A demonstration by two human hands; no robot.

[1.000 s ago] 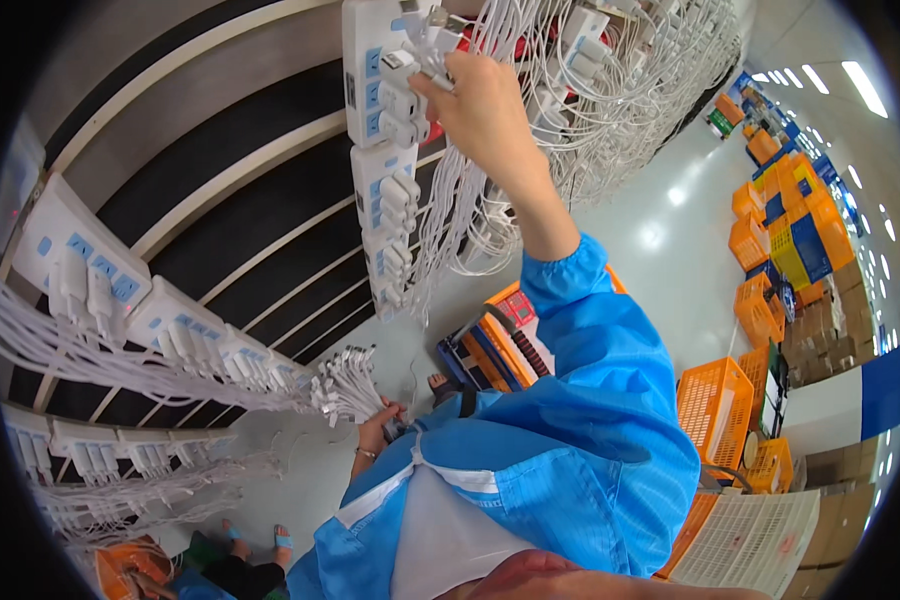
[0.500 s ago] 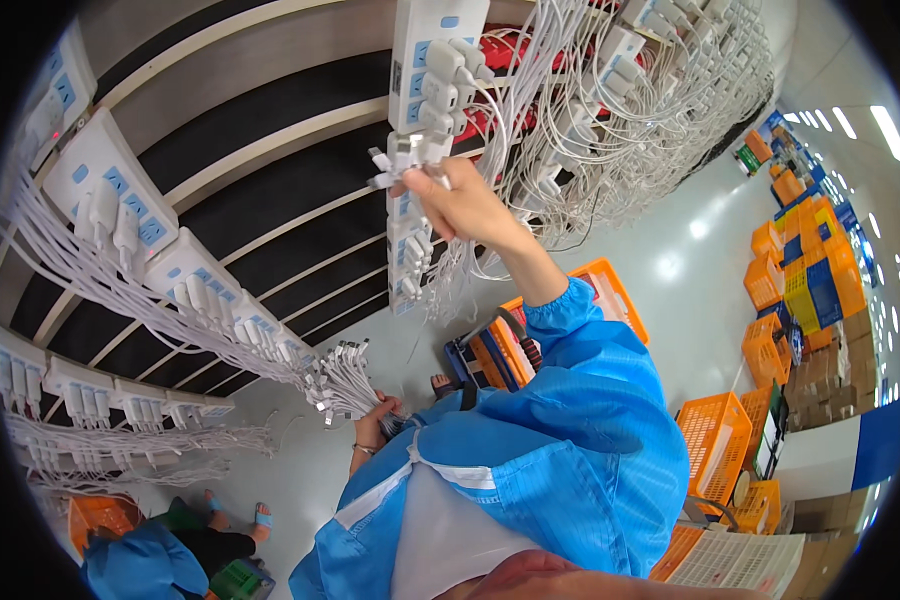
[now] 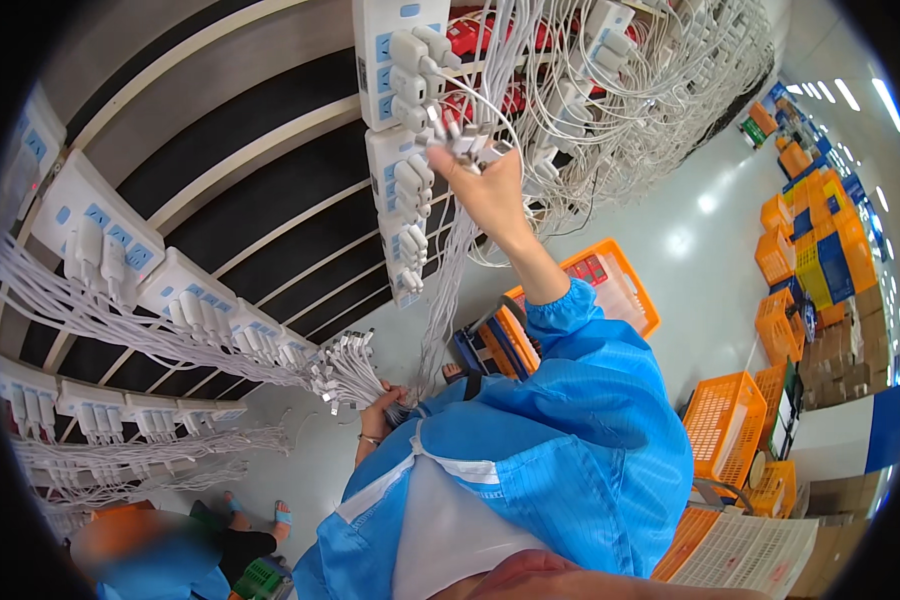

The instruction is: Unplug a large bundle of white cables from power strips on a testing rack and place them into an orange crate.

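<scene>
Scanning from the left of the vertical white power strip [image 3: 398, 150], I see rows of strips with white chargers [image 3: 195, 315] plugged in, their cables sweeping toward a bundle of cable ends [image 3: 342, 368] low down. My left hand [image 3: 382, 405] sits just below that bundle, closed around it (fingers mostly hidden). Right of the strip, my right hand [image 3: 485, 185] is raised, pinching a cluster of white connectors [image 3: 462, 143] beside it. Farther right stand orange crates [image 3: 725, 425].

Bright overhead ceiling lights [image 3: 850, 95] glare off the glossy floor [image 3: 705, 205]; fisheye edges bend and darken.
</scene>
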